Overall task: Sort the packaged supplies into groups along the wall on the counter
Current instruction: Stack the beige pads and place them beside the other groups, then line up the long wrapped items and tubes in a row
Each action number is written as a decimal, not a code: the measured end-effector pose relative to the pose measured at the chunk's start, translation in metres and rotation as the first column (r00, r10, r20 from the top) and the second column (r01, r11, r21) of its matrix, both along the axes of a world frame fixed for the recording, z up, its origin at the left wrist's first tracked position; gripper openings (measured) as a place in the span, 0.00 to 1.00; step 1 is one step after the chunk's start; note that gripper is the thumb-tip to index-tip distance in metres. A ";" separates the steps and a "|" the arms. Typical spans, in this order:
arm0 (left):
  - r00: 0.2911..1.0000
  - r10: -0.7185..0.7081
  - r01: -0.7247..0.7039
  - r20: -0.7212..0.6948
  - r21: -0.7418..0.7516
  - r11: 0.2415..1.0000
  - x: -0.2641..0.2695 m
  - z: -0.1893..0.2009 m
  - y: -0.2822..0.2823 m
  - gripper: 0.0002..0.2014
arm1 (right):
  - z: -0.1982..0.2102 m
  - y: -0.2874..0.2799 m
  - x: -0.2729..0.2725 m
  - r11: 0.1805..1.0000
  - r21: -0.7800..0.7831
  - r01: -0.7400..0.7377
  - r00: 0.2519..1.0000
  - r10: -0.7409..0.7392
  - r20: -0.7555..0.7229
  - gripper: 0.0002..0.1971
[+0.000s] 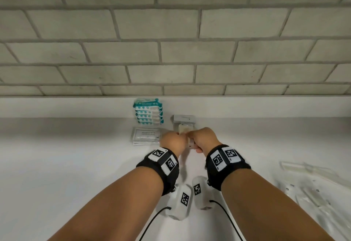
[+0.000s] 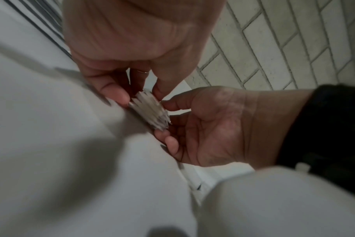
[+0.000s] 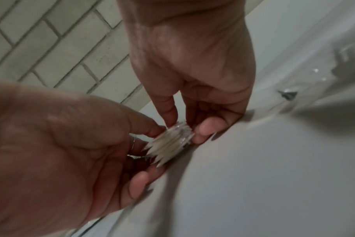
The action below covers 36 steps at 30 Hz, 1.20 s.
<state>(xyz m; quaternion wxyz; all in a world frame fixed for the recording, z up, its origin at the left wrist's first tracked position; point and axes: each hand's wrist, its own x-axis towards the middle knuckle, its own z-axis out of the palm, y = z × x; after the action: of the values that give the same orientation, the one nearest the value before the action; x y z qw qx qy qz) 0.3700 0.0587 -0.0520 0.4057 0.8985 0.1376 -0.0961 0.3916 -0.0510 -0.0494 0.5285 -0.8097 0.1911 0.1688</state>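
A small stack of thin pale packets (image 1: 184, 130) stands on edge on the white counter (image 1: 76, 164), in front of a grey box (image 1: 183, 119) by the wall. My left hand (image 1: 171, 140) and right hand (image 1: 201, 138) meet at this stack and pinch it from both sides. In the left wrist view the left thumb and fingers (image 2: 116, 96) clamp the packets (image 2: 150, 110), with the right hand (image 2: 203, 128) opposite. The right wrist view shows the same hold on the packets (image 3: 170, 144). Teal wipe packs (image 1: 148, 115) are stacked against the wall, and flat white sachets (image 1: 146, 136) lie before them.
Several clear plastic packages (image 1: 313, 183) lie loose on the counter at the right. A grey brick wall (image 1: 171, 50) rises behind a low white ledge. Cables from the wrist cameras trail toward the counter's near edge.
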 end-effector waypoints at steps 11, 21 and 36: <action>1.000 0.028 -0.027 -0.004 0.129 0.991 -0.003 0.000 -0.004 0.20 | -0.003 0.004 0.001 0.982 -0.188 -0.027 0.997 0.039 0.062 0.23; 0.955 0.245 -0.218 0.170 -0.165 0.962 -0.056 0.027 0.004 0.26 | 0.086 -0.075 -0.055 0.944 -0.275 -0.183 0.968 0.222 0.119 0.18; 0.669 -0.691 0.717 -0.273 0.479 0.506 -0.147 0.029 -0.055 0.31 | 0.076 -0.182 -0.234 0.712 -0.600 -0.365 0.860 0.504 0.075 0.14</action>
<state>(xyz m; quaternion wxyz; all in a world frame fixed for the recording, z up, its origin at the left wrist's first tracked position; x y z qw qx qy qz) 0.2234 0.0040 -0.0234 0.0520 0.9494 -0.2085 -0.2291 0.1571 -0.2326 0.0262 0.2275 -0.9649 -0.0282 0.1282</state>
